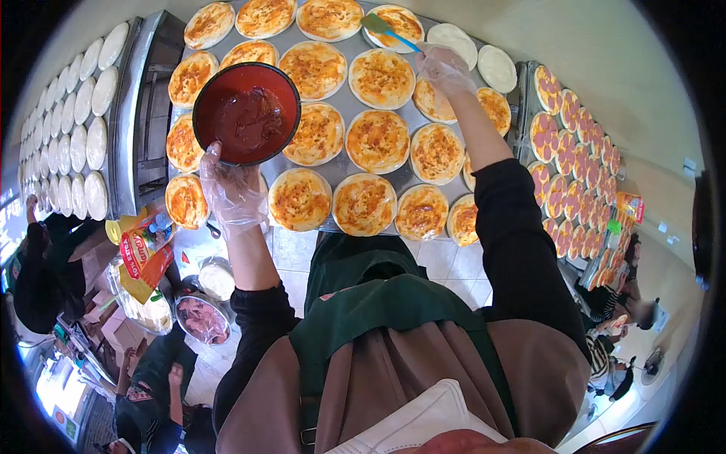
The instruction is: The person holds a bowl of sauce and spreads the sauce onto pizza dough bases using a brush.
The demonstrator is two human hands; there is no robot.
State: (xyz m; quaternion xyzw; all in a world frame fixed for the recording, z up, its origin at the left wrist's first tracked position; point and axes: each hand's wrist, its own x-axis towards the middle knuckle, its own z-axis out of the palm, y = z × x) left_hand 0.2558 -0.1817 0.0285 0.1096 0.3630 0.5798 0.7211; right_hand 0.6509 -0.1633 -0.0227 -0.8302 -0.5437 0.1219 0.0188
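My left hand [229, 189], in a clear plastic glove, is closed on the rim of a bowl [203, 125], dark outside and red inside. Red-brown sauce [253, 113] lies in the bowl, which is tilted toward me. My right hand [446, 69], also gloved, grips a brush or spatula [389, 32] with a blue handle and a greenish head; its exact kind is hard to tell. That head is over a pizza base [397, 21] partly covered with sauce. Around both hands lie several sauced pizza bases [382, 77]. Two plain white dough rounds [497, 69] sit at the far right.
At the left stands a table of plain dough rounds [78, 147]. Topped pizzas [566, 155] fill a table at the right. A red and yellow bag [144, 253] and a pan of pinkish filling [203, 319] are at lower left. Other people [155, 393] are at both sides.
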